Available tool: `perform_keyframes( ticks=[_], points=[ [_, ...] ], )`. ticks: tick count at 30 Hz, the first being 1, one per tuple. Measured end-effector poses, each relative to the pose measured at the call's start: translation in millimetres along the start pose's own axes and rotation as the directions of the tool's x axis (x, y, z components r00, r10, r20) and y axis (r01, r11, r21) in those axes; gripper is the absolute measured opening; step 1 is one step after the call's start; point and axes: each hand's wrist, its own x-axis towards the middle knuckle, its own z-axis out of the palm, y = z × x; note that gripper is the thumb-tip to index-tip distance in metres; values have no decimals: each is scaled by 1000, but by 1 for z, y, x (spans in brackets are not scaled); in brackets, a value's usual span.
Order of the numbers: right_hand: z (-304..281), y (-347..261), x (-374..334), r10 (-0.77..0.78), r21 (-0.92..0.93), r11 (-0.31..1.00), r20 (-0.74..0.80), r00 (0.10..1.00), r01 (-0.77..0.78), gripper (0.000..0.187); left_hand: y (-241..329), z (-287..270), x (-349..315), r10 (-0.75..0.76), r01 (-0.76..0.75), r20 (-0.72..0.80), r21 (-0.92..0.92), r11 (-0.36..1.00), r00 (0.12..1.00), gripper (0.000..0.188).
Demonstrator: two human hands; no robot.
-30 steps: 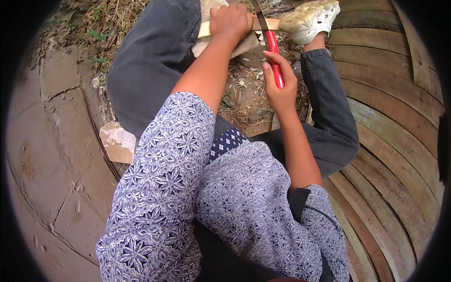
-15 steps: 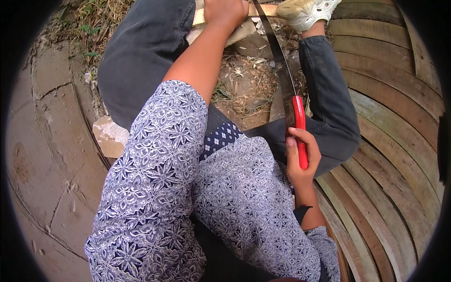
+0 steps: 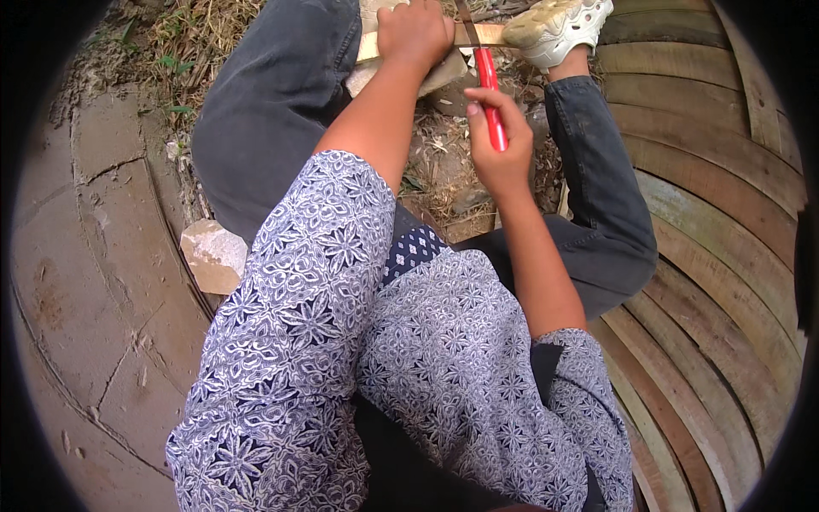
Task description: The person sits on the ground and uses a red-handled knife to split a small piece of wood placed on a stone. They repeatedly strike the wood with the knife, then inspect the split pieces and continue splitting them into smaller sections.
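Observation:
My right hand (image 3: 505,154) is closed round the red handle of a saw (image 3: 488,85). Its dark blade points away from me, crossing a pale wooden strip (image 3: 488,34) just right of my left hand; the far end of the blade runs out of the picture. My left hand (image 3: 415,36) grips the strip from above and presses it down on a pale stone block (image 3: 445,75). A white clog-style shoe (image 3: 559,32) on my right foot rests against the strip's right end. The saw's teeth are too small to make out.
My bent legs in dark trousers (image 3: 264,128) frame the work on both sides. Between them is soil with wood chips (image 3: 435,149). Long wooden planks (image 3: 699,196) lie at the right. A broken block (image 3: 213,254) sits beside cracked, muddy paving (image 3: 94,282) at the left.
My right hand has pushed the saw forward and a little left, from beside my right knee to near the wooden strip. My left hand stays on the strip.

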Motion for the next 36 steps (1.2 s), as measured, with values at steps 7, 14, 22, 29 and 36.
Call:
perform_keyframes(
  ticks=[7,14,22,29,36],
  points=[
    [-20,16,-20,-16,-33,999,27,1000,17,17,1,-1,1,-27,29,27,-46,999,999,38],
    [-110,-79,-150,267,-189,946,-15,964,-265,15,-3,3,-8,-15,11,-44,-73,997,999,36],
    [-62,-46,-49,54,-77,996,63,997,-49,14,-13,5,-7,13,-17,-95,-38,999,995,33],
    [1,8,15,-72,29,997,-25,997,73,14,0,1,-5,31,-34,-61,-57,998,998,35],
    [-16,22,0,55,46,997,64,996,-58,16,-7,5,1,-6,5,-12,-35,999,1000,39]
  ],
)
